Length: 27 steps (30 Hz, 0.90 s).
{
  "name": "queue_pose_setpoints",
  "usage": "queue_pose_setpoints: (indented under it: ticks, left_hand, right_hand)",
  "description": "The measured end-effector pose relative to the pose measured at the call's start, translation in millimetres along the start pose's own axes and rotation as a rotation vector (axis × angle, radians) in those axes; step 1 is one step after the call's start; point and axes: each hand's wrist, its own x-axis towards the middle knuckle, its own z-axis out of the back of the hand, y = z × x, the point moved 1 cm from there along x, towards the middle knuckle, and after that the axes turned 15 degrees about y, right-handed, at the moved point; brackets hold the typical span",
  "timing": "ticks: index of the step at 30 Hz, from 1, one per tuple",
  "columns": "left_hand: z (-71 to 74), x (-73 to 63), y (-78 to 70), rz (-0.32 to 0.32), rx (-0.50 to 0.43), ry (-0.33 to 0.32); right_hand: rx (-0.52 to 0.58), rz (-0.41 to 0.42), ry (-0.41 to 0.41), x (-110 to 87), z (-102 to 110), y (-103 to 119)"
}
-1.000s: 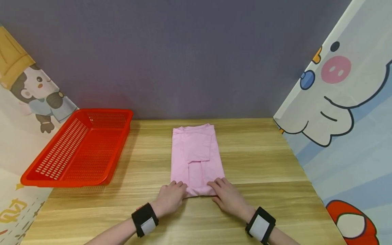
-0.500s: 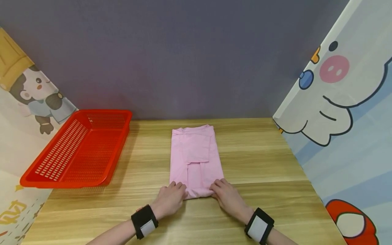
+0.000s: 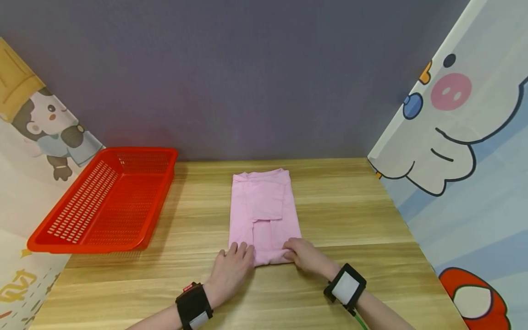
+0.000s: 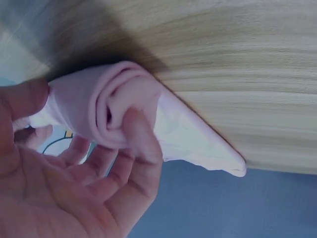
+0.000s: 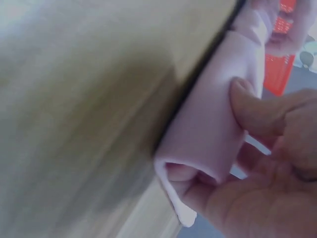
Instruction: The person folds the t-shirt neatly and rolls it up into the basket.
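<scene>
A pink shirt [image 3: 266,199], folded into a long rectangle, lies on the wooden table with its near end turned up into a small roll [image 5: 213,109]. My left hand [image 3: 233,270] holds the left part of this roll; in the left wrist view the thumb is on its outer side and a finger [image 4: 141,134] touches its spiral end. At the right end, my right hand [image 3: 307,256] pinches the roll, thumb [image 5: 252,106] outside and a fingertip tucked into the opening. The fingers' undersides are hidden in the head view.
A red plastic basket [image 3: 144,229] with perforated sides stands on the left of the wooden table [image 3: 342,206]. A dark grey panel [image 3: 264,82] rises behind the table, and printed cartoon panels flank both sides.
My right hand has turned at the wrist, and a finger now sits in the roll's end. The left hand's fingers have shifted slightly over the roll. The shirt's far end stays nearly still.
</scene>
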Motion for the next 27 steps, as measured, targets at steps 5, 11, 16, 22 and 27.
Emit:
queue_pose_setpoints:
  ticks: [5,11,16,22,27]
  left_hand:
    - [-5.9,0.6,-1.3,0.003,0.055,0.003]
    - [-12.3,3.5,1.4,-0.012,0.049,0.03]
    - [-15.9,7.0,4.8,-0.021,-0.016,0.093]
    - [-15.1,13.0,8.6,-0.006,-0.203,0.18]
    - [-13.2,16.5,12.2,0.009,-0.293,0.232]
  right_hand:
    - [0.001,-0.04,0.054,3.2,3,-2]
    - [-0.024,-0.059,0.05,1.8,-2,-1]
    - [-0.088,-0.071,0.011,-2.9,-12,2]
    - [-0.276,-0.086,-0.064,-10.9,-23,6]
    - [-0.403,-0.061,-0.201,-10.4,-29,7]
